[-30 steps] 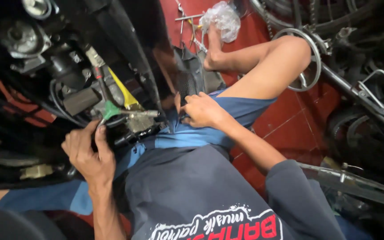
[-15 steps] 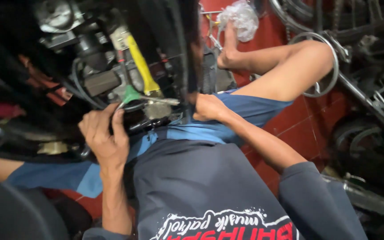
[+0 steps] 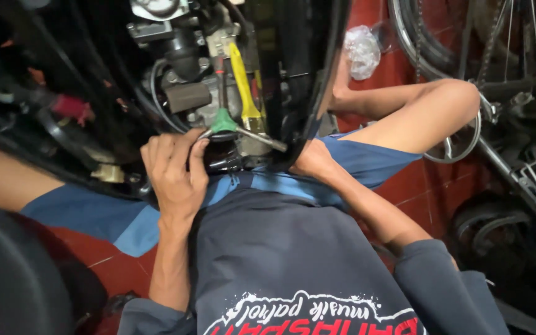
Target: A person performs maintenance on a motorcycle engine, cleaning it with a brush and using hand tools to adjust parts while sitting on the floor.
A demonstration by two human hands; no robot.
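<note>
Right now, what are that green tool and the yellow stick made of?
The green tool looks like matte plastic at its hub, with bare shiny metal arms sticking out; the left hand grips one. The yellow stick looks like smooth glossy plastic, maybe a tool handle; its tip is hidden.

Dark grey T-shirt (image 3: pixel 280 260) with red and white lettering across the chest, short sleeves ending above the elbows; blue shorts (image 3: pixel 367 161) with lighter blue panels; bare forearms and legs.
</note>
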